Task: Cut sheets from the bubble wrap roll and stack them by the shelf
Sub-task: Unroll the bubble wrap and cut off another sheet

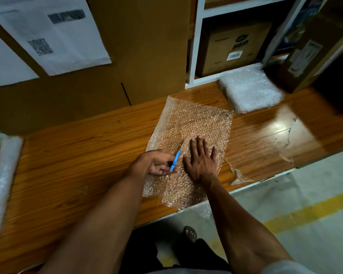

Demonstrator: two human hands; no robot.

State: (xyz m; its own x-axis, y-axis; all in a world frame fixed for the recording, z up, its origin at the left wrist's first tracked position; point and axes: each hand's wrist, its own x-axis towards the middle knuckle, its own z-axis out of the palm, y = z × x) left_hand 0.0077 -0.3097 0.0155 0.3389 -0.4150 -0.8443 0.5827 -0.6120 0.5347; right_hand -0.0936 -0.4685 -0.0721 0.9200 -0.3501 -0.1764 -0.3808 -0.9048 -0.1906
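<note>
- A clear, dimpled bubble wrap sheet (194,125) lies flat on the wooden tabletop (77,155), its long axis running from the near edge toward the shelf (194,46).
- The right hand (201,161) presses it, fingers spread.
- The left hand (156,165) has its grip clamped on a blue cutter (175,160), tip pointing away.
- A stack of cut sheets (249,89) sits by the shelf.

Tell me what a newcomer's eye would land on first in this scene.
First, the two hands at the center: the left hand holds a blue cutter with its tip on the bubble wrap sheet, while the right hand lies flat on that sheet, spread over the wooden table. Next, the white stack of cut sheets at the far right, in front of the white shelf.
</note>
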